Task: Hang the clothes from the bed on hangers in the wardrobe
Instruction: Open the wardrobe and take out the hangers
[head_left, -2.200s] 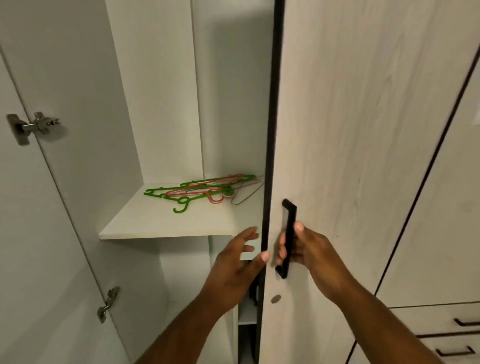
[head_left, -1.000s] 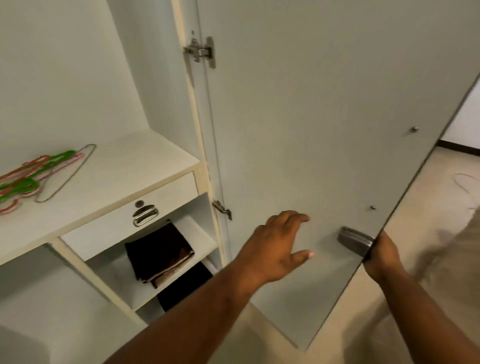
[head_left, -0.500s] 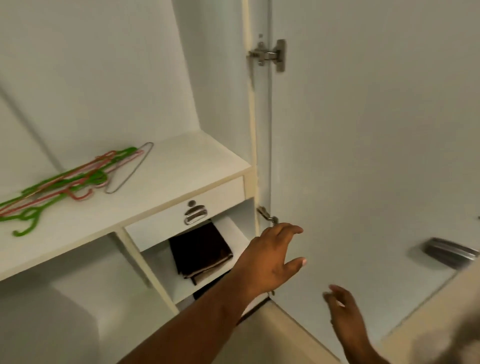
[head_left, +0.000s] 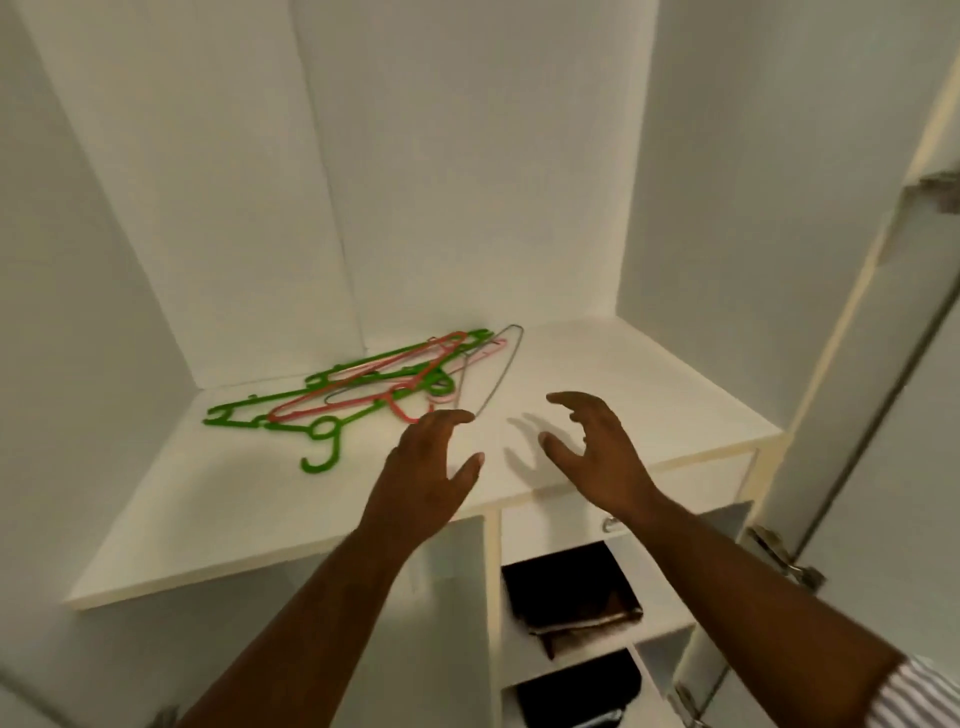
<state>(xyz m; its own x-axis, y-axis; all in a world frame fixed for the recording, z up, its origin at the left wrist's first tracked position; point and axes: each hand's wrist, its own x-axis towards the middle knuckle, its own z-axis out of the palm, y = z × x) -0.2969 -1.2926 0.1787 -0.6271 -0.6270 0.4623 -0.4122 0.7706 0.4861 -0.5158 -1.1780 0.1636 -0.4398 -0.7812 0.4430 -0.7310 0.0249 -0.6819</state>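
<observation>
A loose pile of green, red and pink plastic hangers (head_left: 363, 387) lies on the white wardrobe shelf (head_left: 649, 395), with one thin wire hanger (head_left: 498, 371) at its right edge. My left hand (head_left: 431, 467) hovers over the shelf just right of the pile, fingers spread and holding nothing. A little further right, my right hand (head_left: 592, 447) is also over the shelf, fingers loosely bent and apart, empty. No clothes or bed show in this view.
Both wardrobe doors stand open; the right door (head_left: 883, 364) with its hinges is at the right edge. Below the shelf are a small drawer (head_left: 550, 519) and cubbies holding dark folded cloth (head_left: 569, 592). White back and side panels enclose the shelf.
The right door was pulled fully open and my right hand let go of its handle. Both hands have moved up over the shelf beside the hangers, and the view has turned to the shelf.
</observation>
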